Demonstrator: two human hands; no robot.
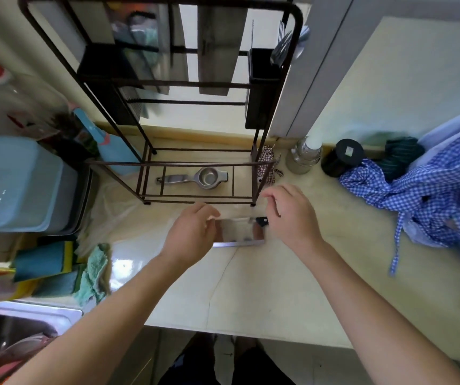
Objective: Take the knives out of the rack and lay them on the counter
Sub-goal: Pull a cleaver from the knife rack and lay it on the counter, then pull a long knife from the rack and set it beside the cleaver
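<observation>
1. We see a broad shiny steel cleaver with a black handle (pixel 241 231) lying flat on the pale glossy tabletop (pixel 264 287), just in front of the dark brown metal wire rack (pixel 167 162).
2. Our left hand (pixel 192 234) hovers over the blade's left end, fingers loosely curled; its grip is released and closes on nothing.
3. Our right hand (pixel 292 215) sits over the handle end, thumb and fingers bent with a gap between them; we cannot tell whether it touches the handle, but the grip looks released.
4. Inside the rack's base lies a silver metal citrus squeezer (pixel 195 177), flat on the tabletop.
5. High on the rack's right side hangs a black holder (pixel 262 87) with dark utensils (pixel 280 50) standing in it; they are too blurred to name.
6. To the right we see a blue-and-white checked cloth (pixel 417 195), a black round-lidded jar (pixel 342 157) and a steel canister (pixel 303 157).
7. A pale green towel (pixel 95 270) lies to the left, near the steel sink (pixel 23 329).
</observation>
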